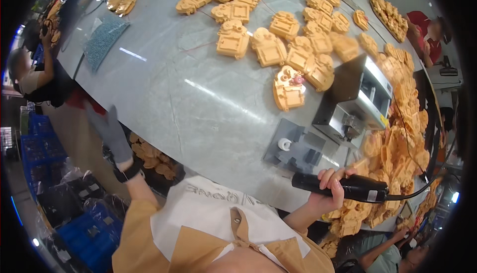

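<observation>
Count, left to right: one bag of blue pellets (105, 39) on the grey table (164, 104), near its left edge; more than a dozen loose orange plastic housings (268, 47) across the far middle, some overlapping, so cannot give an exact number; one grey fixture (276, 160) bearing one white ring (284, 144); one boxy screw feeder (344, 87), dark-sided with a silver face, just beyond the fixture; one black electric screwdriver (367, 188); one large heap of orange housings (400, 169) at right, too layered to count.

Locate screwdriver: within the right hand (330, 189), well apart from the left hand (112, 131). Lies nearly crosswise, bit end pointing left, on the near side of the fixture; trails a black cord (415, 193) from its right end, across the heap.

Left: grey-gloved, dark-banded at the wrist; extends straight, parted fingers just outside the table edge. Right: bare; curls fingers around the screwdriver's barrel and grips it.
</observation>
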`<state>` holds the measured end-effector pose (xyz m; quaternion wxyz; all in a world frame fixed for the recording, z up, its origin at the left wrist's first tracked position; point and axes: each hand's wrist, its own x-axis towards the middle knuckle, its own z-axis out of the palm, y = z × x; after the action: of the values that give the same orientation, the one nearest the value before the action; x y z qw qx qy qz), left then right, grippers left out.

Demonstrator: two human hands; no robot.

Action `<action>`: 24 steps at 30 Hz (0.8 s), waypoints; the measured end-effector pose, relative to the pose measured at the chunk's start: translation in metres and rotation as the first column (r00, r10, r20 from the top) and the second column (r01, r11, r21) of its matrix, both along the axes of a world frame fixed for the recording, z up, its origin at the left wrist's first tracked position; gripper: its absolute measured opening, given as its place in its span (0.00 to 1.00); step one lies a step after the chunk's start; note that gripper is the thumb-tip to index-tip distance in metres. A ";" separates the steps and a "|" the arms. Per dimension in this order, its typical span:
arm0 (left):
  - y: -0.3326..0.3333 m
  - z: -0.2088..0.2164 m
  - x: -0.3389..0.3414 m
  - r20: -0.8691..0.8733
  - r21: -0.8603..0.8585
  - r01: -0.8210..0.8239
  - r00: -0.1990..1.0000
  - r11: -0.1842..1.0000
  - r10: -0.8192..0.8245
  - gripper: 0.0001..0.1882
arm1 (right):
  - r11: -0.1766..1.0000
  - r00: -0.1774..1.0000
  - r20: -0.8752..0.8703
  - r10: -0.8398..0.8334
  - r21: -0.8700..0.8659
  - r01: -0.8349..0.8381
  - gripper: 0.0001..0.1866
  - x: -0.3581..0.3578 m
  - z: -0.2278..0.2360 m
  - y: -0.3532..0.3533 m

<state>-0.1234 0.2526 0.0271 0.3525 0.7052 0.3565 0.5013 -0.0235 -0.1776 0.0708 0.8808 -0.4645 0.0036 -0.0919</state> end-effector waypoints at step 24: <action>-0.206 0.053 0.141 -0.287 -0.129 0.991 -0.077 -0.041 -0.955 0.45 | 0.948 0.969 -0.021 -0.247 -0.210 0.238 0.21 -0.043 0.001 -0.036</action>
<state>0.0174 0.0463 0.0796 0.5033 0.8288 -0.2447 0.0035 -0.0661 -0.2131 0.0719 0.8096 -0.5513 0.0718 -0.1883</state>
